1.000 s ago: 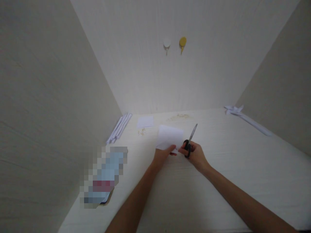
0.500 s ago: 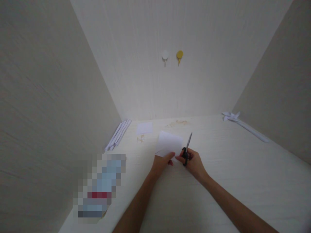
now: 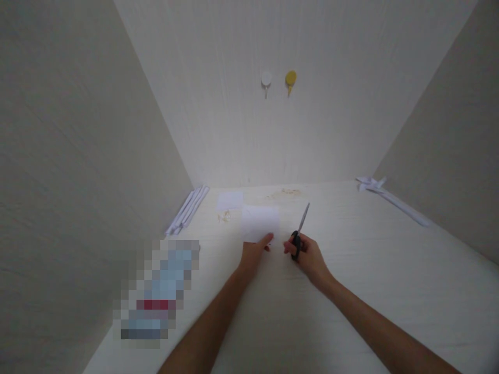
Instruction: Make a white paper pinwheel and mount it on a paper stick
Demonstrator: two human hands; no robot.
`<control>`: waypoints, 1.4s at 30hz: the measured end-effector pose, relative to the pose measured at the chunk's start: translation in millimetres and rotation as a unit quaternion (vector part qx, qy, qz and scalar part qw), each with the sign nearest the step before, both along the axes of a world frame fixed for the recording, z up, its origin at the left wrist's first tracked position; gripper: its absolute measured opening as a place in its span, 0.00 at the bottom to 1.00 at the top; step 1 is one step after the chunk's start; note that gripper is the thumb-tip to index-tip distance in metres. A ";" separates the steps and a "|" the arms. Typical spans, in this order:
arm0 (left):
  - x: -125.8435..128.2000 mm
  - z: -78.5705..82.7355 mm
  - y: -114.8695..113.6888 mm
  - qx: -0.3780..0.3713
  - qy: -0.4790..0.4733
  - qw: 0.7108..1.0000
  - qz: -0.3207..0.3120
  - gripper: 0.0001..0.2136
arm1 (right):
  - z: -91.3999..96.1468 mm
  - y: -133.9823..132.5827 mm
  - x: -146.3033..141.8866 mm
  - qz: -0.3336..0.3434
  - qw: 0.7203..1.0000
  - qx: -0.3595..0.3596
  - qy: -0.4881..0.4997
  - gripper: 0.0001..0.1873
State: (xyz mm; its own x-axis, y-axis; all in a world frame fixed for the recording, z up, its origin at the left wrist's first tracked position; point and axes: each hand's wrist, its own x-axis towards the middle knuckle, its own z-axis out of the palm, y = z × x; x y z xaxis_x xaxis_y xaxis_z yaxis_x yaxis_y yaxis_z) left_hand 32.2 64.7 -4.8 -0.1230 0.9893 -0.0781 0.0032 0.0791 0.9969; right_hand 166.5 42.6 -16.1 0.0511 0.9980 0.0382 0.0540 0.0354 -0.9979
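My left hand (image 3: 254,252) pinches the near edge of a white sheet of paper (image 3: 260,222) over the pale table (image 3: 351,291). My right hand (image 3: 307,254) is closed round the black handles of a pair of scissors (image 3: 300,230). The scissors' blades point up and away, just right of the sheet, and do not touch it. A small gap separates the two hands.
A smaller white paper (image 3: 230,199) and some tan scraps (image 3: 224,216) lie behind the sheet. Folded white strips (image 3: 187,210) rest along the left wall, and a long white strip (image 3: 393,199) along the right wall. Two hooks, white (image 3: 266,80) and yellow (image 3: 290,79), hang on the back wall. A blurred-out object (image 3: 156,291) lies near left.
My left hand has carried the sheet to the left, away from the scissors. The two hands have drawn apart, and the scissors' blades have tilted slightly.
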 end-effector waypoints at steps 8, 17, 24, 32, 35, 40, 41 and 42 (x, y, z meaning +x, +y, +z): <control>-4.2 -1.8 14.6 0.000 -0.158 0.987 0.027 0.03 | -4.8 -3.4 17.0 0.152 0.988 0.032 0.019 0.14; -3.8 -7.6 19.6 -0.009 -0.263 0.965 0.018 0.06 | 4.3 -14.5 12.3 0.165 0.984 0.009 -0.072 0.19; -2.7 -6.2 16.4 0.033 -0.335 0.941 -0.023 0.06 | 4.0 -13.5 23.2 0.191 0.958 -0.043 -0.211 0.21; -2.8 -7.6 18.2 0.009 -0.351 0.936 -0.016 0.04 | 4.5 -13.5 26.7 0.204 0.946 -0.063 -0.246 0.21; -2.1 -6.8 18.0 0.003 -0.357 0.934 -0.012 0.04 | 5.2 -14.7 26.1 0.209 0.944 -0.069 -0.245 0.20; -2.2 -5.1 17.3 -0.001 -0.361 0.932 -0.016 0.04 | 5.2 -14.7 27.1 0.212 0.943 -0.071 -0.248 0.20; -2.4 -4.9 17.2 -0.002 -0.360 0.933 -0.018 0.04 | 5.1 -14.7 27.3 0.211 0.943 -0.072 -0.249 0.20; -2.5 -4.7 17.2 -0.004 -0.358 0.934 -0.019 0.04 | 5.0 -14.6 27.5 0.211 0.942 -0.072 -0.249 0.20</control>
